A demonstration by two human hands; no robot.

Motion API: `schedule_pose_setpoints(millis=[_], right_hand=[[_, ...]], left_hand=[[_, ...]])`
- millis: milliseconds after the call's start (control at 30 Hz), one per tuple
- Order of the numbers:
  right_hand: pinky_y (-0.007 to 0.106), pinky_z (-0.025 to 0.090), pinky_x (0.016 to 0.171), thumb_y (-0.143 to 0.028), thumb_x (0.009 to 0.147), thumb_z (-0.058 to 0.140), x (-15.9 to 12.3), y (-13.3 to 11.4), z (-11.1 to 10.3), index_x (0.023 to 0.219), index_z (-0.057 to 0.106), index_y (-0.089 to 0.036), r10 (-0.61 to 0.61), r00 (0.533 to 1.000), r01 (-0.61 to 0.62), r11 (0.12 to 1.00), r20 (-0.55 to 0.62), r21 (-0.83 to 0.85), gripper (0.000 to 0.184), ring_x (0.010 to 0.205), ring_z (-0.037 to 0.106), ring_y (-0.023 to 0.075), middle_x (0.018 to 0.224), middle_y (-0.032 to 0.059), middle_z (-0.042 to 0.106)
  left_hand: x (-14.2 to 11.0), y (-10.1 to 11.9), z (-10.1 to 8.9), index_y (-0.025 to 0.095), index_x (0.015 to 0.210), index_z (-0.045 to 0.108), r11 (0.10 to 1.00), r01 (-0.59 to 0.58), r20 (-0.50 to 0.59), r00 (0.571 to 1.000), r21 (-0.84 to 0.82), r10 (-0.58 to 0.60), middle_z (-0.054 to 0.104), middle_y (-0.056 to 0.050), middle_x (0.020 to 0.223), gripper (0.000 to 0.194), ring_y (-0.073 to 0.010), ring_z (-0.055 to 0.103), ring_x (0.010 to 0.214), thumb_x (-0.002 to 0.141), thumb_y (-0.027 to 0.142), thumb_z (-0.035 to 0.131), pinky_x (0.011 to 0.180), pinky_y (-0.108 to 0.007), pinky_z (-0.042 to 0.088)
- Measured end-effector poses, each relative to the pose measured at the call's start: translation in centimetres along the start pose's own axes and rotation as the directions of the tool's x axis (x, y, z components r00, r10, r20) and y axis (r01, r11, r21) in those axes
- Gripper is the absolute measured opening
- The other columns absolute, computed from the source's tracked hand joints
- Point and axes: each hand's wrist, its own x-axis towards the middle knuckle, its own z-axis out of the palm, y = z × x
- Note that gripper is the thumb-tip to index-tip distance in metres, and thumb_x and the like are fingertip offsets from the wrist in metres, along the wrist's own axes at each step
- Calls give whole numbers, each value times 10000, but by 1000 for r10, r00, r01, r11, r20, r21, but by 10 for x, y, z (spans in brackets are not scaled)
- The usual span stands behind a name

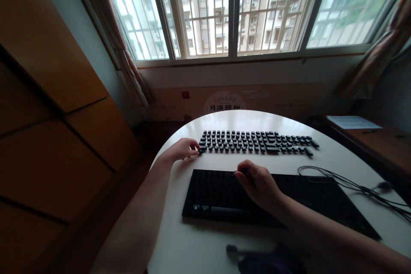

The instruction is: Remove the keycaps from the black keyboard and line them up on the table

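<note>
Loose black keycaps (237,142) stand in rows across the white table (180,231). At the left end of these rows my left hand (184,149) has its thumb and fingertips closed about a keycap (201,151). Nearer to me lies a black keyboard (305,201), most of its key field dark and bare of caps. A spacebar (231,211) and a couple of keys remain along its lower left edge. Above the keyboard's upper middle, my right hand (258,182) is closed in a pinch; whatever is between its fingertips is too small to make out.
A coiled black cable (356,186) lies to the keyboard's right. At the near edge sit a small dark tool end (231,248) and a blurred dark purple object (269,263). A wooden desk (385,141) with a paper sheet (353,122) stands at right.
</note>
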Motion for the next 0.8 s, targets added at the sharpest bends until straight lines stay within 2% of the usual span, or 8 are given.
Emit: schedule_pose_setpoints(millis=[233,533,667,800], right_hand=[[214,346,509,-335,952,538,0,0,0,861,542,-194,10,1000,-10,1000,7,-7,168,483,422,99,577,-54,491],[212,345,506,-329,955,536,-1,0,-1,854,534,-196,-12,1000,12,1000,0,-6,167,483,422,97,575,-55,491],[212,350,510,-320,955,536,-1,1,0,865,536,-196,-14,1000,14,1000,3,-1,153,486,424,97,578,-55,492],[213,340,499,-322,954,537,-2,3,1,862,535,-195,-7,1000,7,1000,0,-10,157,478,416,93,576,-56,489]], left_hand=[[0,7,4,164,930,719,1000,-7,-32,999,11,7,660,-29,800,307,-116,567,544,690,351,689,424,-182,395],[1,0,3,180,929,729,999,-48,-56,997,20,49,672,-24,784,305,-109,552,495,698,377,704,398,-192,369],[-1,-7,-6,179,934,723,992,-115,-163,979,59,123,669,-21,768,279,-111,554,528,759,387,659,466,-204,393],[-4,2,-12,159,835,696,971,-198,-287,930,133,229,629,-13,686,278,-126,543,581,834,418,594,553,-222,389]])
